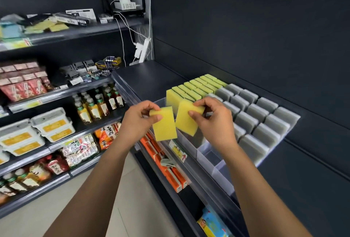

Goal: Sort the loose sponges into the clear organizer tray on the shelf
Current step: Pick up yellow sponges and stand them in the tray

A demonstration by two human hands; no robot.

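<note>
My left hand (139,118) pinches a yellow sponge (164,126) by its top edge, just in front of the shelf. Beside it, my right hand (212,121) grips a second yellow sponge (186,121) with a dark underside, tilted over the front of the clear organizer tray (208,158). The tray lies on the dark shelf. A row of yellow-green sponges (197,87) stands in its left lane, and several rows of grey sponges (255,113) fill the lanes to the right. The front compartments of the tray near my right wrist hold nothing.
The dark shelf (149,77) has bare surface behind and left of the tray. A lower shelf carries orange boxes (170,170). Shelves at left hold bottles (98,104), snack packs and white tubs (51,125). A power strip with cables (143,49) hangs at the corner.
</note>
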